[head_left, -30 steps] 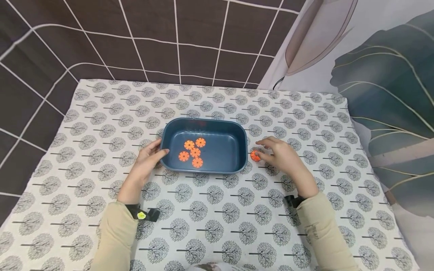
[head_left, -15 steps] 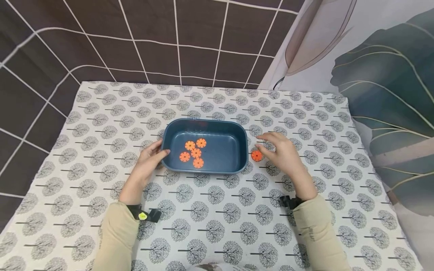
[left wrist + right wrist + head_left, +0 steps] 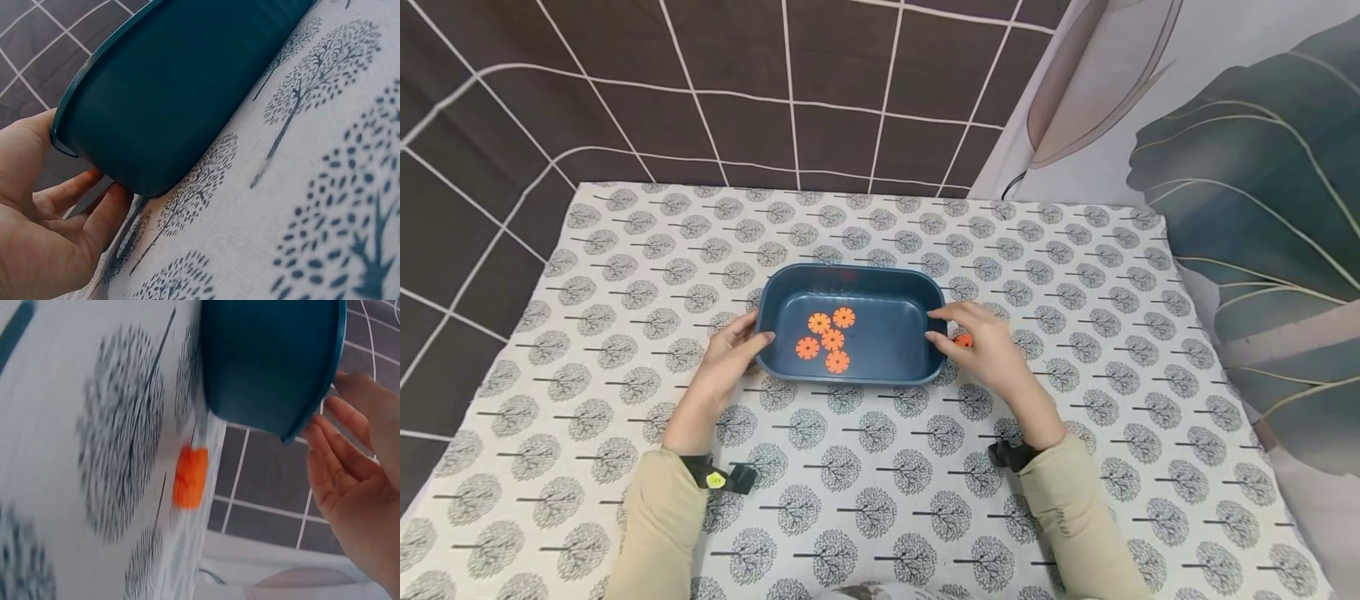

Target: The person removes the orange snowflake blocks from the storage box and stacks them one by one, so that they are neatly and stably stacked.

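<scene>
1. Left hand [image 3: 724,357]: narrow grip on the left end of the blue bin [image 3: 887,329]; thumb over the rim, other fingers at the outer wall, as the left wrist view shows
2. Right hand [image 3: 987,343]: at the right end of the bin, thumb and forefinger parted with a moderate gap, fingers only slightly bent; fingertips at the rim, whether they touch it cannot be told; no object seen between them
3. Bin: upright on the tree-print cloth [image 3: 880,533], long side across the front of the person
4. Five orange discs [image 3: 832,339]: lying on the bin floor, toward its left half, clustered, some touching or overlapping
5. Outer orange disc [image 3: 964,340]: on the cloth just beyond the bin's right end, partly hidden by the right hand; in the right wrist view, apart from both bin and fingers
</scene>
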### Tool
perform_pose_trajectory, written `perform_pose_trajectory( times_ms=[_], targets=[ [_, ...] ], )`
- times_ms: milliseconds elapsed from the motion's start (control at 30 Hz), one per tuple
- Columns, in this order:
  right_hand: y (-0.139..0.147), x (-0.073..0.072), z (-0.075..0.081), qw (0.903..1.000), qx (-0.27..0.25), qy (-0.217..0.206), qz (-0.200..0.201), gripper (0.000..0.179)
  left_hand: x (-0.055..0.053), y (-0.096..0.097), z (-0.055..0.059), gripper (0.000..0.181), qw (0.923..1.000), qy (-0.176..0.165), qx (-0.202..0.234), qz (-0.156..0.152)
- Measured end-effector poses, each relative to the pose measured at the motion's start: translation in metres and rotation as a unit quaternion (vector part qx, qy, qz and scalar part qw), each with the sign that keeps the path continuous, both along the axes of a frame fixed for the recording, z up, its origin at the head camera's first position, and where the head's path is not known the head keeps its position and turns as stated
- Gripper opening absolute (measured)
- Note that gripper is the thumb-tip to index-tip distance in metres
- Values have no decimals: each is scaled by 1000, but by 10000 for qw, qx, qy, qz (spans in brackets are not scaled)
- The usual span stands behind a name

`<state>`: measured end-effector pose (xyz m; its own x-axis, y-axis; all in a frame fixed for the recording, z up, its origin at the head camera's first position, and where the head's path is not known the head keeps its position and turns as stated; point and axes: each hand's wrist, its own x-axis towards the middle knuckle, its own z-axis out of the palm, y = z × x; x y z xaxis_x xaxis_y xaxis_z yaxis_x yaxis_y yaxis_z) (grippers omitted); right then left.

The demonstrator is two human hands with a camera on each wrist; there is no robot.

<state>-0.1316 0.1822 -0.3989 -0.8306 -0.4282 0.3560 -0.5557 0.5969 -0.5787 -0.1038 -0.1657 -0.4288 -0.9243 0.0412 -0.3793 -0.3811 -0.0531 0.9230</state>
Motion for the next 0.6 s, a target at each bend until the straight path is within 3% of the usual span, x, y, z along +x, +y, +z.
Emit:
perform_pose_trajectory(
  times_ms=[233,600],
  targets=[
    [-24,0,-4,9993,-240,-42,284,30,-1,-1,1,66,10000,20,-53,-16],
    [-46,5,-10,9985,34,-149,520,28,-1,-2,-2,66,9994,4,-336,-26]
  ],
)
